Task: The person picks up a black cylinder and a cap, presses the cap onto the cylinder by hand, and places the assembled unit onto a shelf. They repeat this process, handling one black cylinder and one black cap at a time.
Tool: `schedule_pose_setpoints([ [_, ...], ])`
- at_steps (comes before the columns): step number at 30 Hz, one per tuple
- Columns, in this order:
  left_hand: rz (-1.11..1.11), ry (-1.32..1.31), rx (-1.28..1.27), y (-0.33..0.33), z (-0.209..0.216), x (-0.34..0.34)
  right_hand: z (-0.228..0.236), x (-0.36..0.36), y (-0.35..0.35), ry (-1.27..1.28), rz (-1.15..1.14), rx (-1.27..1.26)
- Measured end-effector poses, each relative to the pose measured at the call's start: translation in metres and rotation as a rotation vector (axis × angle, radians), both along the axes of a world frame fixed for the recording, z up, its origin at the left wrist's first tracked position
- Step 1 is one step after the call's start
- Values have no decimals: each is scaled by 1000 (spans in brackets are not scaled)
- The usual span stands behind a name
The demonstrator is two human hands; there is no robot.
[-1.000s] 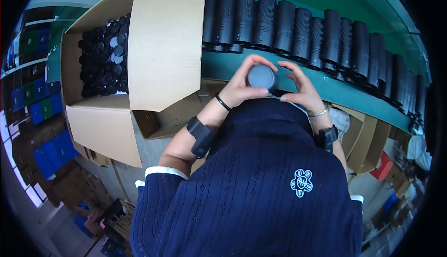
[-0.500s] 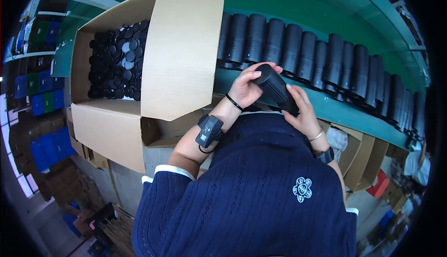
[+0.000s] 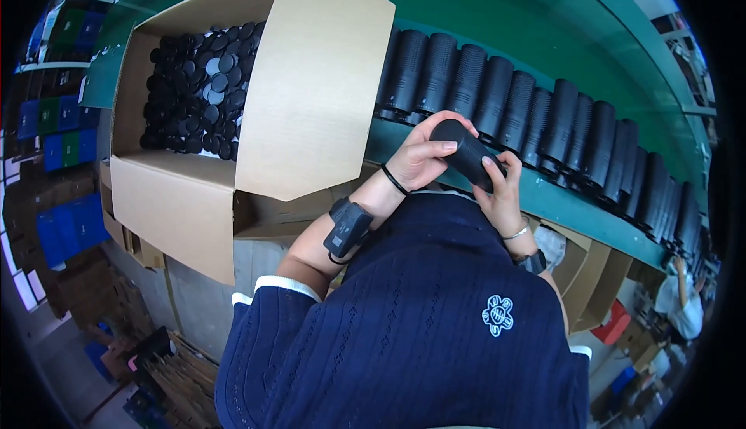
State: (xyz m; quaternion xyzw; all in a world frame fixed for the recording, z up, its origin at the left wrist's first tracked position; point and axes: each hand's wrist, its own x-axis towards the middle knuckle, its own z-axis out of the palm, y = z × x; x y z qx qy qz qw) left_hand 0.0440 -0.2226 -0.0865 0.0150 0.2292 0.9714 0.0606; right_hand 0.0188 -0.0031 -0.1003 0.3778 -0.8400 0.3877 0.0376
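Between my two hands is a black ribbed cylinder point(image 3: 469, 157), tilted, its flat round end toward the upper left. My left hand point(image 3: 423, 151) is closed around that end, thumb lying along the side near the rim. At the lower right end my right hand point(image 3: 500, 188) grips it with thumb and fingers. Just beyond my hands, a long row of similar black cylinders point(image 3: 493, 99) stands along the green bench. To the left, an open cardboard box point(image 3: 315, 79) contains many loose black round discs point(image 3: 190, 91), a few showing a grey face.
The green bench's front edge point(image 3: 590, 207) runs down to the right. Open cardboard boxes point(image 3: 579, 262) stand below it. Blue crates point(image 3: 71, 231) and stacked cardboard lie at the far left. Another person's arm point(image 3: 681, 277) shows at the far right.
The cylinder has turned slightly in my hands and lies a little flatter. My right fingers have shifted and curled more on its lower end. The whole view has shifted slightly.
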Motion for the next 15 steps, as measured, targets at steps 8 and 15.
schedule_pose_setpoints([
  [8,74,-476,-39,2,-15,-21,51,-22,-11,-147,-126,27],
  [15,-89,-320,-75,4,-23,-10,56,-59,-9,78,-494,542],
])
